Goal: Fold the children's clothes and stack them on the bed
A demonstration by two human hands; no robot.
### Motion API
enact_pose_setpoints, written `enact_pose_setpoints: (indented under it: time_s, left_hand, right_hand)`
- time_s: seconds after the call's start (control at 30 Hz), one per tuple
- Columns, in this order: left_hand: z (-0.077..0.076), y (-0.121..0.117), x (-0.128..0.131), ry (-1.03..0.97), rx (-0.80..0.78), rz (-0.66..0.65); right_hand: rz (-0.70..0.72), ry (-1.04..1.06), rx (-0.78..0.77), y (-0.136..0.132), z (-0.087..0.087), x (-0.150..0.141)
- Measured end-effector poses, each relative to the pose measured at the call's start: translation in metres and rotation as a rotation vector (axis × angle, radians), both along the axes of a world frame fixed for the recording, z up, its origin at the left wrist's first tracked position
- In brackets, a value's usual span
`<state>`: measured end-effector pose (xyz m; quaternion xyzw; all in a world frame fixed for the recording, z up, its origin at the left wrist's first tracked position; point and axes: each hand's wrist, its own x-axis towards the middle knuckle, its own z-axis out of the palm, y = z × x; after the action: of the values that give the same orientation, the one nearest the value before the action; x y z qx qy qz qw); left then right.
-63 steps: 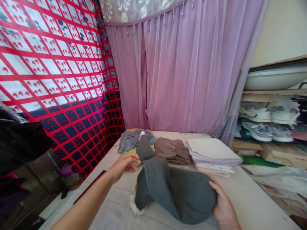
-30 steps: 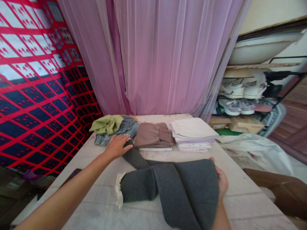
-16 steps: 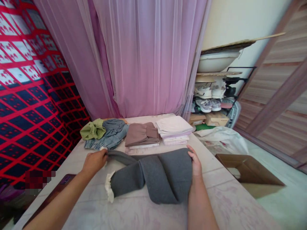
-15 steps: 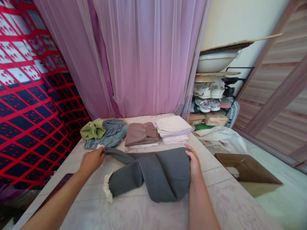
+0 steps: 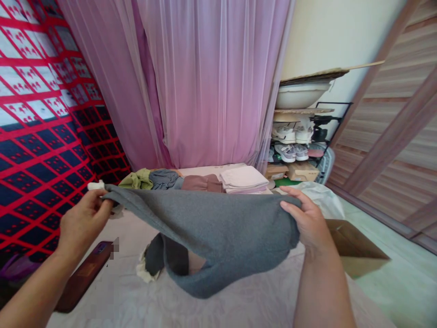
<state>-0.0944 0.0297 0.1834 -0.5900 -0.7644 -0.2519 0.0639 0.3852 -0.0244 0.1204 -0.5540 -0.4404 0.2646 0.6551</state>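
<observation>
Dark grey trousers [image 5: 218, 228] with cream frilled cuffs hang stretched between my two hands above the table [image 5: 143, 305]. My left hand [image 5: 85, 218] pinches one leg end beside its frilled cuff. Closed on the opposite edge, at the right, is my right hand [image 5: 303, 218], thumb on the near side. The other leg droops below, its cream cuff [image 5: 147, 269] low at the left. Behind the cloth lie a green garment [image 5: 139, 178], a blue denim garment [image 5: 165, 179], a folded brown garment [image 5: 203, 183] and a stack of folded white clothes [image 5: 242, 177], all partly hidden.
A phone in a brown case [image 5: 85, 275] lies near my left forearm. Right of the table are an open cardboard box [image 5: 358, 246], a white plastic bag [image 5: 324, 196] and a shoe rack [image 5: 327, 103]. A purple curtain [image 5: 211, 82] hangs behind.
Both hands have risen and moved apart, lifting the trousers off the table and stretching them. The phone at the left now shows more fully.
</observation>
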Motion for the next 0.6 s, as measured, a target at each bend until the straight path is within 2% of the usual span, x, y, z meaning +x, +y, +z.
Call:
enact_pose_setpoints:
  time_s: [0.03,0.1,0.17,0.2,0.27,0.33,0.43,0.6]
  left_hand:
    - [-0.002,0.005,0.004,0.060,-0.038,-0.003]
    - [-0.018,0.020,0.012,0.150,-0.186,-0.039]
    - [-0.045,0.035,0.019,0.129,-0.331,-0.068]
    - [-0.061,0.041,0.022,0.092,-0.376,-0.096]
    - [-0.093,0.046,0.028,0.073,-0.366,-0.170]
    - [-0.120,0.043,0.033,0.065,-0.330,-0.317]
    - [-0.142,0.026,0.036,-0.059,-0.351,-0.528]
    - [-0.151,0.000,0.035,-0.417,-0.459,-0.690]
  right_hand:
    - [-0.022,-0.062,-0.015,0.010,-0.004,0.002]
    - [-0.070,-0.224,-0.073,0.035,-0.021,0.002]
    - [-0.188,-0.380,-0.197,0.057,-0.048,0.002]
    - [-0.224,-0.426,-0.315,0.064,-0.063,0.001]
    - [-0.189,-0.473,-0.536,0.069,-0.092,0.001]
    - [-0.165,-0.544,-0.626,0.063,-0.112,0.001]
    - [-0.194,-0.687,-0.675,0.049,-0.124,-0.004]
    - [-0.267,-0.936,-0.766,0.045,-0.118,-0.022]
